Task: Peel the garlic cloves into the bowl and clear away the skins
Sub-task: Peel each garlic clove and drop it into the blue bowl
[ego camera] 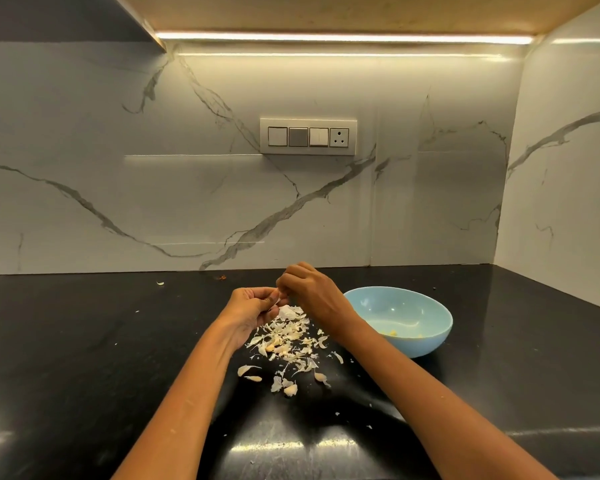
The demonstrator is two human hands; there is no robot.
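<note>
both hands (253, 306) (307, 292) have their grip pinched on one garlic clove (277, 295) above the skin pile (286, 337), blue bowl (406, 320) just right on the table (84, 341)

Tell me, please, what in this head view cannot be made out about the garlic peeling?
- Clove between left hand and right hand: covered by fingers; how much is peeled is unclear.
- Bowl contents: right forearm hides part; yellow bits too small to count.
- Skin pile: cloves and skins hard to separate.

No readable text — no labels, brands or numbers anywhere.
</note>
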